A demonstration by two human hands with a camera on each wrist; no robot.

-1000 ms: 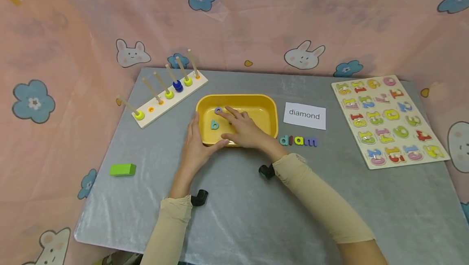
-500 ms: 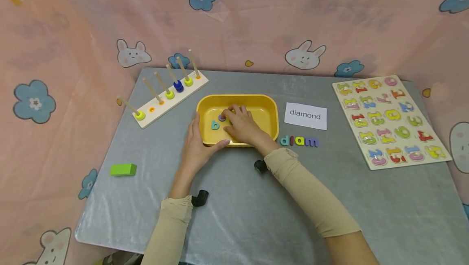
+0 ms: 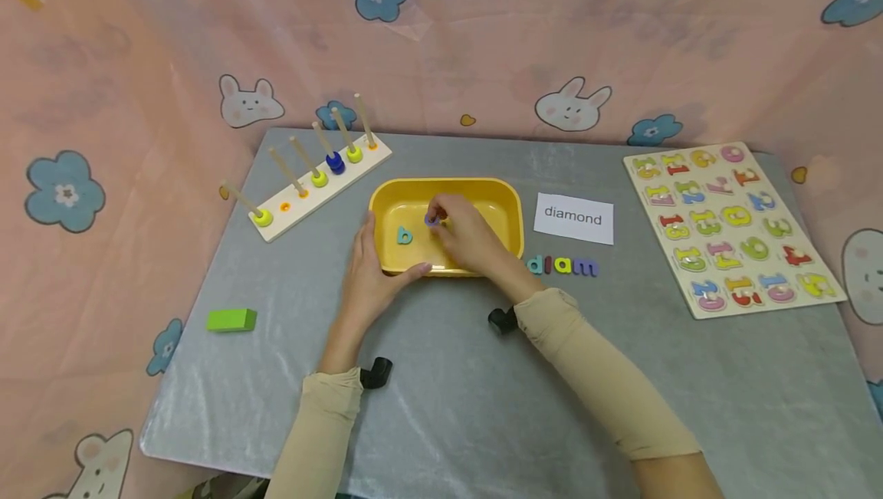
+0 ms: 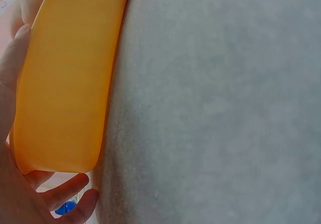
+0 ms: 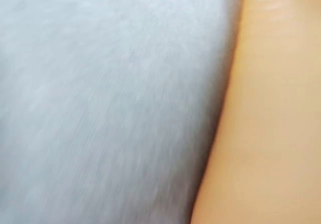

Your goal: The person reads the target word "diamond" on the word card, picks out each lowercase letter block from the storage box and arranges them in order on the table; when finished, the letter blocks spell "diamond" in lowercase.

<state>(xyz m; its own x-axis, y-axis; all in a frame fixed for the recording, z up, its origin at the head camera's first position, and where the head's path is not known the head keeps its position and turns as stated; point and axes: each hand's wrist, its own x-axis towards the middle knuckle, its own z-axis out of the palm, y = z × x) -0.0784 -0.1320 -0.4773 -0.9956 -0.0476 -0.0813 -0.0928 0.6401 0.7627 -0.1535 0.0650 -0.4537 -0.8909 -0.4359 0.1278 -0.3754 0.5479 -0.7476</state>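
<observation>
Right hand (image 3: 471, 237) over the yellow tray (image 3: 500, 215), its fingers curled and drawn together, with a small purple letter (image 3: 430, 221) pinched at the tips; the fingers partly cover the letter, which is inside the tray, left of its middle. Left hand (image 3: 369, 273) spread at the tray's near left corner, fingers along the left wall and thumb along the near side, touching the tray. A teal letter b (image 3: 404, 235) lies on the tray floor, left of and nearer than the purple letter. Just beyond the tray's near right corner, a teal d (image 3: 534, 265), a thin dark red letter (image 3: 548, 264), a yellow a (image 3: 562, 265) and a purple m (image 3: 585, 267) form a row, left to right. Farther back, behind the row, lies a white card (image 3: 574, 234) printed "diamond". At far right rests a number board (image 3: 792, 237); at far left, a peg stand (image 3: 274, 227) bears coloured rings. Near left, a green block (image 3: 231, 320) lies on the grey tabletop (image 3: 441, 407). A pink patterned backdrop (image 3: 469, 39) rises behind.
</observation>
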